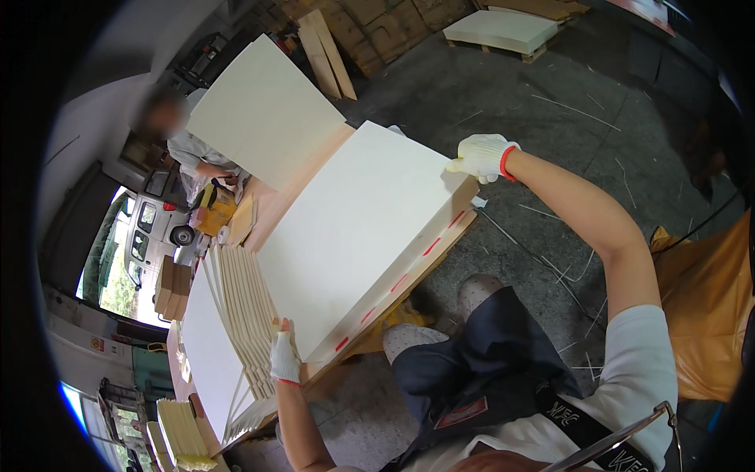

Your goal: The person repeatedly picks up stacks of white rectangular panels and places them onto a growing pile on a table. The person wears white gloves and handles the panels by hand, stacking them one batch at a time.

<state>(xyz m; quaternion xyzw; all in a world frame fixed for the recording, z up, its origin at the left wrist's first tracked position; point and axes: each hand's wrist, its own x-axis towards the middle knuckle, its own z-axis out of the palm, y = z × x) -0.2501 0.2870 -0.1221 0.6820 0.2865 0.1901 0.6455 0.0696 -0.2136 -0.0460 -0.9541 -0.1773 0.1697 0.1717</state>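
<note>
A broad stack of white sheets (370, 228) lies on the table in front of me, with red marks along its near side. My right hand (483, 157), in a white knit glove with a red cuff, is closed on the far right corner of the top white sheet. My left hand (285, 355), gloved the same way with bare fingertips showing, has its fingers stretched out. It is by the near left corner of that stack, beside a leaning, stepped row of white boards (240, 315). Whether it presses on their edges I cannot tell.
Across the table (303, 169), a large cream board (263, 114) stands tilted near another person (197, 153). A yellow box (215, 209) sits at the left. A low pallet (503, 49) bears more white sheets. Thin offcut strips (578, 112) litter the floor.
</note>
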